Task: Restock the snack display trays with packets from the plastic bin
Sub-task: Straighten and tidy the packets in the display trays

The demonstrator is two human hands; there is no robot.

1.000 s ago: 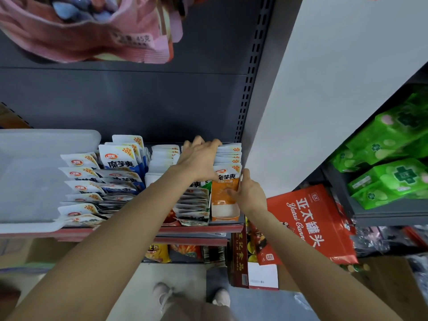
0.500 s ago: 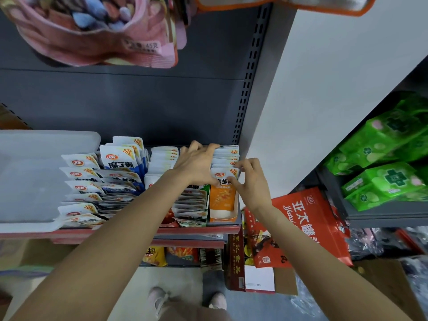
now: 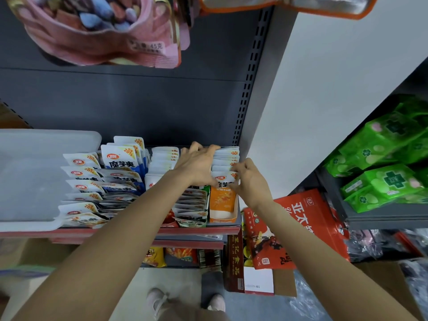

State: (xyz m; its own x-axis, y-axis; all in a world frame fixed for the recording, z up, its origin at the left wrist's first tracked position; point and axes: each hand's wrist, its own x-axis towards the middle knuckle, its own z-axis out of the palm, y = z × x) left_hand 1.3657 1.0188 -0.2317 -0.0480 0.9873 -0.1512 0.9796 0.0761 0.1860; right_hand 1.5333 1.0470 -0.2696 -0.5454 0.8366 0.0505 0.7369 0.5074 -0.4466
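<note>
At the right end of the shelf (image 3: 143, 230), hard against the grey upright, an orange display tray (image 3: 222, 213) holds a row of white-topped snack packets (image 3: 225, 163) standing on edge, front to back. The left hand (image 3: 196, 166) lies over the row from the left, fingers spread and fairly straight, tips resting on the tops of the rearmost packets. The right hand (image 3: 249, 181) comes in at the tray's right edge, fingers curled, seemingly pinching the top corner of a packet near the front; the exact grip is partly hidden. The translucent plastic bin (image 3: 30, 177) sits at the shelf's left end, with more packets leaning in rows between it and the tray.

The packets look light, thin and soft-sided, with glossy film that is likely slippery. They would probably buckle if squeezed mid-body, so the flat sealed top edge seems the best place to hold. Packed this tightly, neighbours may tip or ride up unless the row is steadied.
</note>
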